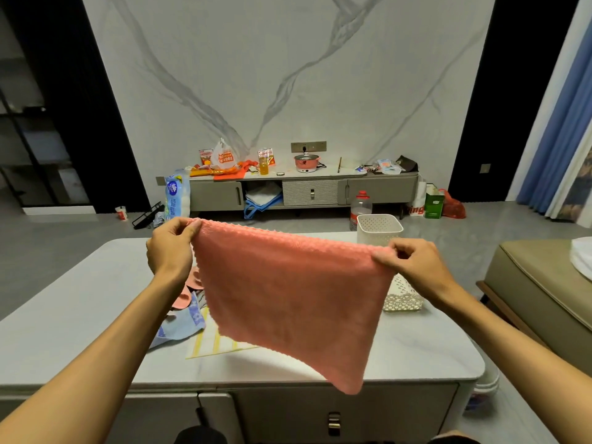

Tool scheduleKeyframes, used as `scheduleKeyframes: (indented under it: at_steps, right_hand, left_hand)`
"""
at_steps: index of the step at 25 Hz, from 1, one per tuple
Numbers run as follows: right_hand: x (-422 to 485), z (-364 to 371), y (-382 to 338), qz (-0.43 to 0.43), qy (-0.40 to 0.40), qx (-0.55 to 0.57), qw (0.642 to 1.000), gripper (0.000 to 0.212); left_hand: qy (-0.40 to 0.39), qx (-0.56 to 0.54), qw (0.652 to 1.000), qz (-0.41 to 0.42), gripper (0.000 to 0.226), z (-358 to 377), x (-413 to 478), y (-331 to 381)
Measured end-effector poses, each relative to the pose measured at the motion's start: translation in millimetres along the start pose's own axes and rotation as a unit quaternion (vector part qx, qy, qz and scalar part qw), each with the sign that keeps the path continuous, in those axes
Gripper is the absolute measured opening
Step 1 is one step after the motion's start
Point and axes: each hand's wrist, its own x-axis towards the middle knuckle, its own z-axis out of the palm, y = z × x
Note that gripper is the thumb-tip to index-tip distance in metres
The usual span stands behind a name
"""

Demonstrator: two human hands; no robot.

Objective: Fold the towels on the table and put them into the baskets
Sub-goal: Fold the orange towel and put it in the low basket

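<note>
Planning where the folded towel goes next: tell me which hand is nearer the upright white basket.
Right. The right hand pinches the pink towel just below the upright white basket; the left hand is far to its left.

A low grey cabinet [378, 189] stood against the marble wall [288, 75]. On its top sat a pink cooking pot [307, 162], a white plastic bag [223, 157] with red print, snack packets [206, 156] and a bottle of yellow drink [263, 166]. A pack of tissue rolls [176, 197] leaned at the cabinet's left end, with a paper cup [121, 213] on the floor further left. A clear jug with a red cap [361, 208] stood on the floor before the cabinet. A green paper bag [434, 205] and a red plastic bag [455, 208] were by its right end. Blue curtains [554, 123] hung on the right, above an olive sofa [538, 283].
</note>
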Motion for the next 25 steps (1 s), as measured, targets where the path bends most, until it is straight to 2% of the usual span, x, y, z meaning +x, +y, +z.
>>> scheduleKeyframes:
  at_steps: [3, 5, 8, 11, 13, 15, 20, 25]
  right_hand:
    - [7, 1, -11, 0.043, 0.093, 0.077, 0.992, 0.014]
    - [11, -3, -11, 0.072, 0.124, 0.047, 0.989, 0.020]
    - [19, -5, -3, 0.139, 0.156, -0.034, 0.977, 0.011]
    - [22, -4, -2, 0.181, 0.163, 0.071, 0.967, 0.018]
    - [20, 0, -10, 0.175, 0.149, 0.160, 0.960, 0.017]
    - [18, 4, -15, 0.160, 0.140, 0.203, 0.956, 0.012]
    - [18, 11, -18, 0.135, 0.151, 0.187, 0.961, 0.019]
    - [-1, 14, -19, 0.118, 0.186, 0.124, 0.967, 0.020]
  left_hand:
    - [-0.043, -0.055, 0.998, 0.007, 0.017, 1, -3, 1]
    - [-0.066, -0.049, 0.996, 0.034, 0.019, 1, -7, 3]
    - [-0.080, -0.015, 0.993, 0.087, 0.020, 0, -14, 11]
    - [-0.098, -0.027, 0.991, 0.090, 0.019, 1, -17, 16]
    - [-0.103, -0.052, 0.991, 0.064, 0.020, 1, -18, 18]
    - [-0.107, -0.094, 0.989, 0.028, 0.020, 1, -19, 18]
    - [-0.114, -0.140, 0.983, 0.002, 0.021, 1, -22, 21]
    - [-0.076, -0.060, 0.995, 0.025, 0.024, 2, -38, 6]
